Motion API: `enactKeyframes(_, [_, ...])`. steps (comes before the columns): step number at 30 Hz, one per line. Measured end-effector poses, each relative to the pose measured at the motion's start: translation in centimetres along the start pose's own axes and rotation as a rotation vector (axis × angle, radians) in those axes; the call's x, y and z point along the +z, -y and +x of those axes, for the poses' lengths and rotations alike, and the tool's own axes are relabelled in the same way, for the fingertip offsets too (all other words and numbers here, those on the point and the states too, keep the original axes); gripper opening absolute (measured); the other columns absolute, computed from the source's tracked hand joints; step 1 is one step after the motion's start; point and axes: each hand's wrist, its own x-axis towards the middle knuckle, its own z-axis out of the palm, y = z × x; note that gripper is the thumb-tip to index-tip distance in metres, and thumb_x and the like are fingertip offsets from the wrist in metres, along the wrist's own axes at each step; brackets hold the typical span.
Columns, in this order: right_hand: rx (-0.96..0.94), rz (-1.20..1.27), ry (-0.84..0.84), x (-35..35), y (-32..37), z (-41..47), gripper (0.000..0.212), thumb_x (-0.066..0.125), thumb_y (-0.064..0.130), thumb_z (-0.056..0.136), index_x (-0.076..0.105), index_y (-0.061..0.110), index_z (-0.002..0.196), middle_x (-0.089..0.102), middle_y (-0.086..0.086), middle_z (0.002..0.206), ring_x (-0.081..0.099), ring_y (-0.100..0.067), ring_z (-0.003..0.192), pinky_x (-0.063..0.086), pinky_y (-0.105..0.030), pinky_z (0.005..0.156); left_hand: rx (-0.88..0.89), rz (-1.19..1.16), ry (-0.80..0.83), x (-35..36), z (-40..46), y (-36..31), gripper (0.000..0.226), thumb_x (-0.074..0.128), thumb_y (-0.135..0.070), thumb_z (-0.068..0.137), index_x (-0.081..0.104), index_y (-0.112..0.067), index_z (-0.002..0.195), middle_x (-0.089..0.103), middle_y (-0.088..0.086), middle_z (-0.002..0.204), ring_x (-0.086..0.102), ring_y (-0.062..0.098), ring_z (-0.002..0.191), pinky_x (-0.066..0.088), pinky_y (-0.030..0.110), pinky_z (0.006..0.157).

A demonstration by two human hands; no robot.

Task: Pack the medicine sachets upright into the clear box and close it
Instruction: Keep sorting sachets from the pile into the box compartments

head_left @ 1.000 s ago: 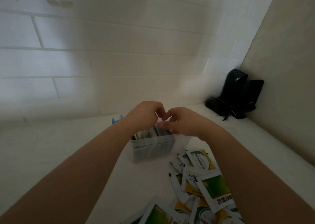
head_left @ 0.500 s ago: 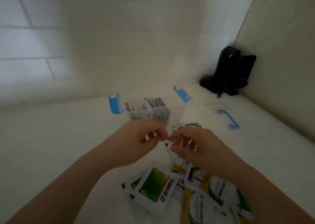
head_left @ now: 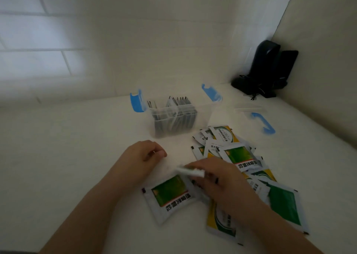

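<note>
Beside clear box (head_left: 174, 118), glossy flat sachets (head_left: 239, 155)

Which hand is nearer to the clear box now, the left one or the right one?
Left. The left hand is just in front of the clear box, not touching it. The right hand is further back, over the loose sachets, pinching one.

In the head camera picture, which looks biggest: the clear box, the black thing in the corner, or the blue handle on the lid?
1. Clear box and black device: they look alike, and the device is farther away, so unsure.
2. Blue handle: plainly smallest.
</note>
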Motion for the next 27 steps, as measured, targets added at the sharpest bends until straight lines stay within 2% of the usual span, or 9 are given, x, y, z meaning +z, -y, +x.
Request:
enactKeyframes(2, [0.058, 0.07, -0.148, 0.0, -0.4, -0.1, 0.025, 0.047, 0.041, 0.08, 0.063, 0.038, 0.099, 0.059, 0.034, 0.076, 0.054, 0.014, 0.082, 0.041, -0.002, 0.071, 0.035, 0.006, 0.149, -0.1, 0.0, 0.0, 0.007, 0.059, -0.038, 0.083, 0.061, -0.033, 0.087, 0.055, -0.013, 0.101, 0.047, -0.001, 0.091, 0.033, 0.005, 0.077])
enactKeyframes(5, [0.083, 0.068, -0.205, 0.1, -0.7, -0.2, 0.018, 0.053, 0.027, 0.088, 0.062, 0.037, 0.099, 0.06, 0.034, 0.079, 0.055, 0.011, 0.082, 0.041, -0.002, 0.071, 0.074, 0.102, 0.391, -0.1, -0.2, -0.3, 0.039, 0.067, -0.065, 0.052, 0.051, -0.049, 0.084, 0.036, -0.032, 0.111, 0.03, -0.002, 0.108, 0.026, 0.021, 0.099])
enactKeyframes(7, [0.075, 0.034, -0.209, 0.2, -0.8, 0.0, 0.02, 0.052, 0.031, 0.087, 0.064, 0.031, 0.103, 0.056, 0.033, 0.085, 0.054, 0.01, 0.086, 0.04, -0.002, 0.075, 0.126, 0.185, 0.438, 0.2, -0.4, -0.6, 0.043, 0.072, -0.062, 0.052, 0.047, -0.048, 0.085, 0.03, -0.032, 0.115, 0.021, -0.002, 0.114, 0.02, 0.024, 0.102])
enactKeyframes(10, [0.052, -0.039, -0.195, 0.5, -1.2, 0.2, 0.033, 0.038, 0.04, 0.082, 0.061, 0.035, 0.106, 0.054, 0.03, 0.097, 0.051, 0.005, 0.096, 0.039, -0.005, 0.083, 0.218, 0.201, 0.431, 0.8, -0.5, -0.9, 0.035, 0.073, -0.048, 0.065, 0.045, -0.044, 0.084, 0.032, -0.026, 0.116, 0.023, 0.0, 0.114, 0.019, 0.022, 0.099])
enactKeyframes(14, [0.032, -0.009, -0.261, 0.5, -1.6, 0.1, 0.031, 0.041, 0.035, 0.082, 0.055, 0.041, 0.108, 0.052, 0.026, 0.106, 0.047, 0.003, 0.105, 0.035, -0.006, 0.092, 0.221, 0.083, 0.345, 1.0, -0.4, -1.0, 0.028, 0.068, -0.033, 0.076, 0.042, -0.042, 0.071, 0.041, -0.031, 0.096, 0.039, 0.001, 0.096, 0.03, 0.023, 0.092])
enactKeyframes(18, [0.021, 0.006, -0.296, 0.3, -2.0, 0.1, 0.032, 0.047, 0.026, 0.084, 0.054, 0.039, 0.112, 0.054, 0.017, 0.113, 0.045, 0.001, 0.111, 0.033, -0.01, 0.098, 0.122, -0.048, 0.27, 1.1, -0.5, -0.6, 0.032, 0.07, -0.031, 0.073, 0.041, -0.044, 0.082, 0.052, -0.018, 0.097, 0.05, 0.006, 0.092, 0.045, 0.023, 0.081])
enactKeyframes(21, [0.021, 0.004, -0.286, 0.3, -2.4, 0.0, 0.042, 0.051, 0.01, 0.081, 0.057, 0.039, 0.111, 0.055, 0.011, 0.113, 0.046, -0.003, 0.112, 0.036, -0.014, 0.099, 0.054, -0.084, 0.206, 0.9, -0.6, -1.2, 0.044, 0.072, -0.027, 0.073, 0.038, -0.043, 0.095, 0.05, -0.023, 0.095, 0.052, 0.001, 0.085, 0.046, 0.015, 0.071])
enactKeyframes(24, [0.026, -0.02, -0.261, 0.4, -2.4, 0.1, 0.045, 0.05, 0.009, 0.08, 0.054, 0.04, 0.112, 0.056, 0.007, 0.114, 0.045, -0.005, 0.113, 0.037, -0.016, 0.099, -0.032, -0.017, 0.205, 0.5, -0.3, -1.6, 0.056, 0.075, -0.033, 0.068, 0.036, -0.044, 0.106, 0.047, -0.026, 0.087, 0.053, 0.001, 0.074, 0.047, 0.012, 0.064])
enactKeyframes(27, [0.025, -0.028, -0.26, 0.5, -2.5, 0.1, 0.046, 0.049, 0.01, 0.081, 0.054, 0.044, 0.111, 0.054, 0.006, 0.116, 0.045, -0.005, 0.114, 0.039, -0.019, 0.098, -0.093, -0.047, 0.212, 0.6, 0.1, -1.2, 0.049, 0.077, -0.036, 0.065, 0.047, -0.039, 0.104, 0.058, -0.018, 0.095, 0.058, 0.002, 0.079, 0.053, 0.017, 0.068])
